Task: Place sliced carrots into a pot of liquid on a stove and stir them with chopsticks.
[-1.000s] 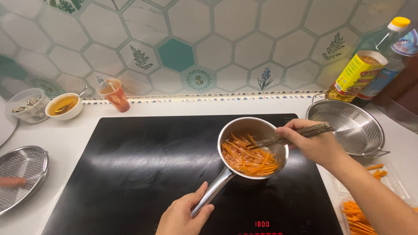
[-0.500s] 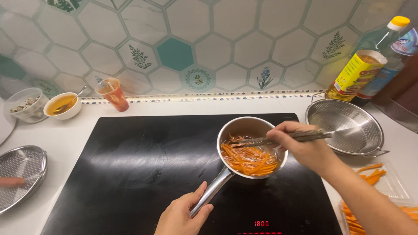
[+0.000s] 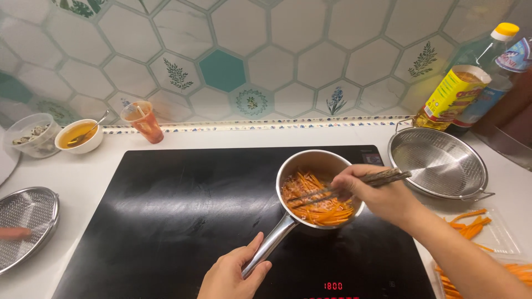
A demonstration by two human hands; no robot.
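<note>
A small steel saucepan stands on the black induction cooktop, filled with orange carrot strips. My left hand grips the end of the pan's long handle near the cooktop's front edge. My right hand reaches over the pan's right rim and holds a pair of dark chopsticks, their tips down among the carrot strips at the pan's left side.
A steel strainer bowl sits right of the cooktop, an oil bottle behind it. Loose carrot strips lie on a clear tray at the right. At the left: a mesh basket, sauce bowl, orange cup.
My right hand has swung the chopsticks leftward and lower, bringing their tips into the carrot strips. My left hand has kept its hold on the handle.
</note>
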